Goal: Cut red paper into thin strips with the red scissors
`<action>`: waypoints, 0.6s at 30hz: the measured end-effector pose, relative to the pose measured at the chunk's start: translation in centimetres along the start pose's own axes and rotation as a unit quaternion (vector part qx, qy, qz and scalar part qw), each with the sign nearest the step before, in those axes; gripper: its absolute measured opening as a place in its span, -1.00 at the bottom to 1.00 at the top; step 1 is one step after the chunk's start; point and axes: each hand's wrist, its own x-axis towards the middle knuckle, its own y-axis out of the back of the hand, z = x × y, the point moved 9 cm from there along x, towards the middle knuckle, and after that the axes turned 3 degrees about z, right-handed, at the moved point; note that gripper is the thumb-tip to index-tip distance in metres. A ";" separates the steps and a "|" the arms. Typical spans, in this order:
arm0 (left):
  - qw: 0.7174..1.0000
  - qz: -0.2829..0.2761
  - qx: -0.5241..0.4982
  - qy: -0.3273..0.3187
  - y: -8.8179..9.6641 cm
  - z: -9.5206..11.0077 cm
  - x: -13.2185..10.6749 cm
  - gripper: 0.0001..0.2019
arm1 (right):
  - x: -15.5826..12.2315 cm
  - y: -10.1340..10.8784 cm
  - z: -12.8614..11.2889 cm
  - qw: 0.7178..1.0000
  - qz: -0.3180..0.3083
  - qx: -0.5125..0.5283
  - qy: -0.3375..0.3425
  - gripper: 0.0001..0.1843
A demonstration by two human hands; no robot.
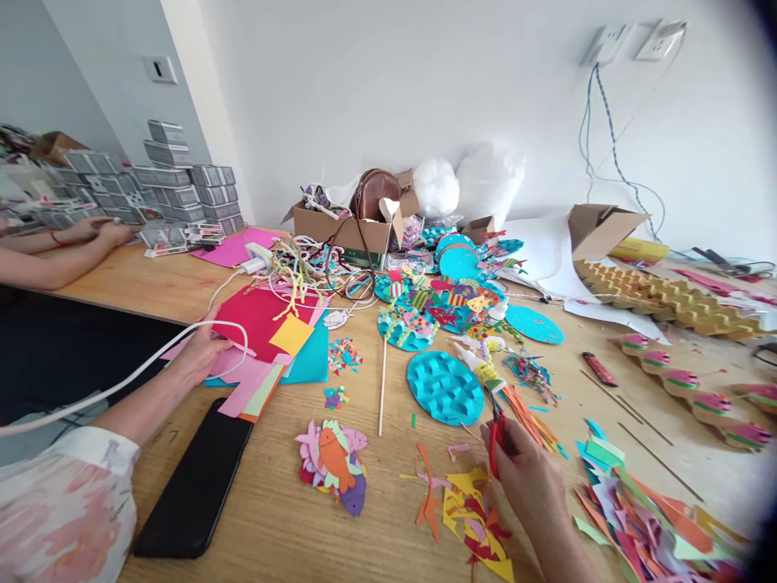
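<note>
My left hand (203, 350) rests on the edge of a stack of coloured paper sheets (267, 348), fingers curled over the pink sheet's rim, with a white cable (121, 380) looping across it. My right hand (525, 478) is closed round the red handles of a pair of scissors (494, 421), blades pointing away toward the blue paper plate (445, 387). Paper scraps (473, 518) lie just left of that hand. A pile of cut-out paper fish (335, 463) lies between my two hands.
A black phone (194, 482) lies at the table's near left edge. Decorated plates, a cardboard box (349, 231) with a brown bag, egg trays (661, 295), wooden sticks and more scraps (643, 518) crowd the table. Another person's arms (61, 247) rest far left by stacked boxes.
</note>
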 end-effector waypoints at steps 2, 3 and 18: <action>1.000 0.009 0.007 -0.005 0.1 -0.3 0.2 -0.14 | 0.0 0.0 0.1 1.000 0.001 -0.003 -0.005 -0.68; 1.000 0.013 0.011 -0.007 0.2 -0.4 0.2 -0.15 | 0.0 0.0 0.1 1.000 0.003 -0.003 -0.007 -0.68; 0.974 0.077 0.213 -0.010 1.8 -1.6 1.7 -0.69 | -0.1 0.0 0.4 1.000 0.000 -0.012 -0.004 -0.67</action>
